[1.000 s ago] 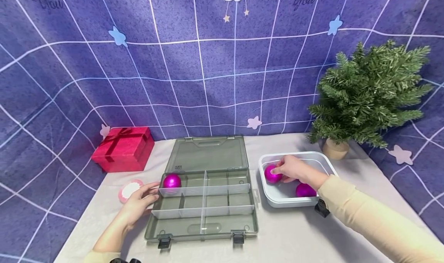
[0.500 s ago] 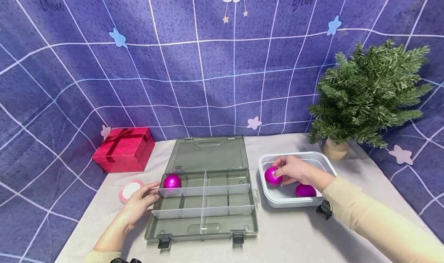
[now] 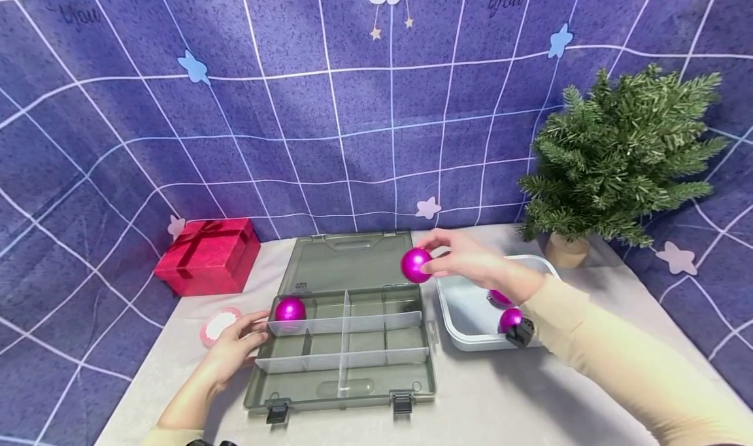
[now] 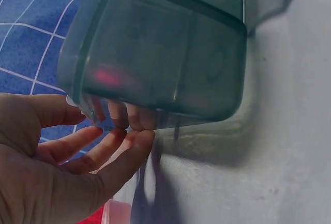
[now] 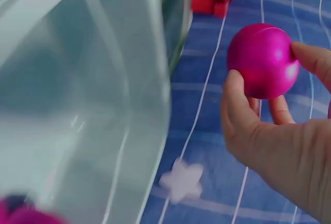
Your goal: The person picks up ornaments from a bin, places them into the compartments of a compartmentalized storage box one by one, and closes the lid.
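My right hand (image 3: 465, 257) pinches a shiny magenta bauble (image 3: 416, 265) between thumb and fingers, raised between the divided box and the white tub. The right wrist view shows this bauble (image 5: 262, 61) at the fingertips, beside the tub's blurred wall. The translucent grey-green divided box (image 3: 344, 361) lies with its lid open toward the back. Another magenta bauble (image 3: 291, 310) sits in its back left compartment. My left hand (image 3: 232, 348) rests its fingers against the box's left side, with nothing in its grasp. Two more baubles (image 3: 510, 320) are partly visible in the white tub (image 3: 465, 343), below my right wrist.
A red gift box (image 3: 208, 256) stands at the back left, with a pink-rimmed white round item (image 3: 219, 326) in front of it. A small artificial fir tree (image 3: 623, 165) stands at the back right. Behind everything hangs a blue gridded cloth (image 3: 365, 106).
My right hand has lifted the bauble out of the white tub and carried it left, toward the divided box's lid. My left hand stays at the box's side.
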`<action>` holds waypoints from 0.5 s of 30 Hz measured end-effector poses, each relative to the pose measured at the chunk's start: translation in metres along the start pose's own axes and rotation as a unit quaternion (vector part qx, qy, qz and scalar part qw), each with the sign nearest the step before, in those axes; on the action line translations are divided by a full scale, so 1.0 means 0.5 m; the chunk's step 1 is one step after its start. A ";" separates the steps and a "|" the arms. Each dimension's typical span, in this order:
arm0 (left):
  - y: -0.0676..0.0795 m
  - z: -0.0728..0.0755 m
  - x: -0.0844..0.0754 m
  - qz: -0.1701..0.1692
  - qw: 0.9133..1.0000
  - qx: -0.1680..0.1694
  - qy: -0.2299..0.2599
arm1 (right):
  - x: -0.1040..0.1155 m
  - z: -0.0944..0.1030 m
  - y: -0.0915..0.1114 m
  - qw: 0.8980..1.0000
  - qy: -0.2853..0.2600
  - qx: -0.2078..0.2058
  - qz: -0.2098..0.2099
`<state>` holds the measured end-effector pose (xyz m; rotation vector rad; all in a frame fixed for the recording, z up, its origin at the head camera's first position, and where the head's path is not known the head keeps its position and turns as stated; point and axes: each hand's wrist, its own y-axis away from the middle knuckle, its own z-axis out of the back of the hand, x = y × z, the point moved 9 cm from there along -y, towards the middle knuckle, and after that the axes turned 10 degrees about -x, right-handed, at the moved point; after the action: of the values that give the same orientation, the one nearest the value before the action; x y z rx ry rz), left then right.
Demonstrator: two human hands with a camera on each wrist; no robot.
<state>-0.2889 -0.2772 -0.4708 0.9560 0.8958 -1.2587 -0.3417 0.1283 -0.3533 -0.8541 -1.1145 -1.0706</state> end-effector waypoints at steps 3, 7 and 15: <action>0.002 0.003 0.001 0.001 1.000 0.000 0.000 | 0.033 -0.060 -0.020 0.998 0.027 0.019 0.049; 0.002 0.000 -0.001 -0.002 1.000 0.004 -0.002 | 0.059 -0.131 -0.040 0.992 0.061 0.053 0.099; 0.008 0.006 0.001 -0.001 1.000 -0.002 0.010 | 0.060 -0.257 -0.081 0.978 0.107 0.108 0.141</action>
<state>-0.2848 -0.2798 -0.4696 0.9656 0.9143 -1.2498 -0.3434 -0.0095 -0.3549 -0.6819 -0.8803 -0.7699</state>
